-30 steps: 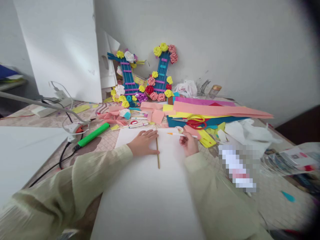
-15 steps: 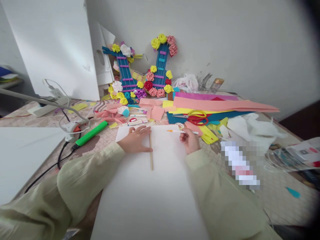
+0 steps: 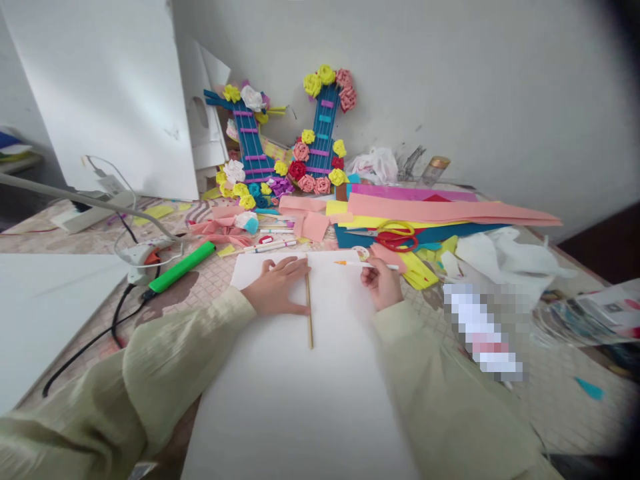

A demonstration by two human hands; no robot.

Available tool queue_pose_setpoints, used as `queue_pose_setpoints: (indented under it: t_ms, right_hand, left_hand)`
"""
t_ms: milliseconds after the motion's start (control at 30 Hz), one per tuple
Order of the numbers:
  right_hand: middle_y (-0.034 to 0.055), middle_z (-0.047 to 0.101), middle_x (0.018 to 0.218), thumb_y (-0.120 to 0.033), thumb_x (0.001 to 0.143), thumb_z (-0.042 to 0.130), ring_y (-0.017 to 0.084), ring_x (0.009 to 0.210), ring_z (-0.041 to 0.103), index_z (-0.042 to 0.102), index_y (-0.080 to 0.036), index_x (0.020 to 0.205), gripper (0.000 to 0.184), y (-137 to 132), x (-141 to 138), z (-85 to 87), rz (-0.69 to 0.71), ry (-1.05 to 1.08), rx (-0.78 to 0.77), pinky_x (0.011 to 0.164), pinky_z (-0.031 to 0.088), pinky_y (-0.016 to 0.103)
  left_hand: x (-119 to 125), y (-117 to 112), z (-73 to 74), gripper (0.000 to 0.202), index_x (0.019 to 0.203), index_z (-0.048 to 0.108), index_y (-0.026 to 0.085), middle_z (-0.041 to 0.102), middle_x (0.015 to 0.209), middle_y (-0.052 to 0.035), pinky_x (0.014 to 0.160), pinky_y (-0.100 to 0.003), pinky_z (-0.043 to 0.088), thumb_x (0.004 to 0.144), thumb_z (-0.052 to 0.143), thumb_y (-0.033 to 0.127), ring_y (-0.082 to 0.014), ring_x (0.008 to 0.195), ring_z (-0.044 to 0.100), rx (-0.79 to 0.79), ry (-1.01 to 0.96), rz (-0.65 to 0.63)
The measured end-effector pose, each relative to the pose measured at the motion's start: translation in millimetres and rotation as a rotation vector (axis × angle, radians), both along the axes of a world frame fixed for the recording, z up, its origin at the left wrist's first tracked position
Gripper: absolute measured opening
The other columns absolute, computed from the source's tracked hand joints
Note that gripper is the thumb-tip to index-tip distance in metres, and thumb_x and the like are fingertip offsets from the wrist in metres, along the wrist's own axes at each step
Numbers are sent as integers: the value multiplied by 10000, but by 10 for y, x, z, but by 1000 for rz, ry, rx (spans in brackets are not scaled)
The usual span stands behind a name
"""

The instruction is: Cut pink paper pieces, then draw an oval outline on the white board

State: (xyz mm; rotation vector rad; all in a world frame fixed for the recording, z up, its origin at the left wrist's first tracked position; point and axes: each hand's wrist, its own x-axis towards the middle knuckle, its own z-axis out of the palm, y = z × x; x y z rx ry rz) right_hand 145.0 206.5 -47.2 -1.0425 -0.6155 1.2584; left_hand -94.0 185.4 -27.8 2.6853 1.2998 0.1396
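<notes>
A large white sheet (image 3: 300, 393) lies in front of me on the table. My left hand (image 3: 278, 287) rests flat on its far part, fingers stretched out, its edge against a thin wooden stick (image 3: 309, 310) that lies lengthwise on the sheet. To the right, my right hand (image 3: 383, 283) is closed around an orange-tipped white pen (image 3: 357, 264), which points left just above the sheet's far edge.
Red-and-yellow scissors (image 3: 393, 237) lie on stacked coloured paper sheets (image 3: 440, 212). A green marker (image 3: 181, 267), a glue gun (image 3: 143, 254) with a black cable and several pens (image 3: 270, 245) lie left. Two blue flower-decorated letters (image 3: 280, 143) lean on the wall. Crumpled white paper (image 3: 505, 257) sits right.
My left hand and the stick shifted slightly to the right on the sheet. The right hand with the pen has stayed in nearly the same spot.
</notes>
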Motion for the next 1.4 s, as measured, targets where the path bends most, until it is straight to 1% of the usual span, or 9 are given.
queue_pose_setpoints:
  t_ms: [133,367,533,600,767,900,1033,1167,1400]
  right_hand:
    - [-57,508,374,-228,574,610,57,308,433,547,-156,554,97,-2,1,0,0,-3,-1,275,304,152]
    - [-54,510,372,-223,572,611,62,309,438,548,-155,564,94,4,9,-10,-2,-10,-4,276,303,153]
    - [-55,511,368,-225,562,618,62,307,435,548,-155,565,99,-3,6,3,-5,-11,-9,276,303,154]
    - [-54,513,370,-225,561,622,62,307,435,546,-156,563,103,-5,5,5,-6,-13,-10,277,305,155]
    - [-53,512,372,-232,567,625,64,304,436,542,-158,560,112,-4,8,-3,-4,-20,-4,274,301,158]
    - [-51,512,371,-233,568,626,64,306,439,543,-155,554,114,1,11,-11,-6,-25,-3,273,299,159]
    - [-56,510,367,-225,562,622,62,302,431,549,-156,558,101,-3,2,0,-18,-28,-1,270,298,158]
    - [-55,506,366,-220,550,627,63,302,430,544,-155,554,106,-12,-8,19,-22,-32,2,269,298,159]
    - [-56,503,361,-219,543,626,63,303,429,542,-156,548,105,-17,-10,33,-25,-32,-7,268,300,158]
  left_hand:
    - [10,-17,-29,886,1325,281,217,242,1429,-76,922,-522,215,629,396,753,-284,1280,221,5,-17,6]
    - [47,-41,-81,902,1310,304,227,247,1427,-71,918,-531,209,603,382,780,-291,1279,221,22,-54,36]
    - [49,-28,-83,967,1348,223,207,245,1426,-90,926,-524,200,590,391,784,-299,1279,218,-4,-65,50]
    - [48,-27,-72,975,1352,214,205,247,1425,-96,927,-526,193,588,389,786,-303,1280,213,-9,-67,49]
    - [49,-38,-58,976,1356,227,197,256,1421,-101,935,-515,186,591,389,782,-314,1278,204,-13,-59,47]
    - [50,-44,-72,973,1357,228,201,263,1419,-94,935,-511,187,592,399,777,-318,1276,209,4,-67,49]
    - [53,-43,-86,971,1351,249,194,278,1413,-98,942,-516,160,590,398,779,-327,1273,210,25,-79,46]
    - [54,-44,-95,967,1340,269,188,301,1403,-93,942,-515,141,589,390,784,-316,1276,208,47,-96,37]
    - [55,-49,-96,976,1340,273,179,302,1402,-93,949,-509,124,586,385,788,-310,1274,212,41,-103,41]
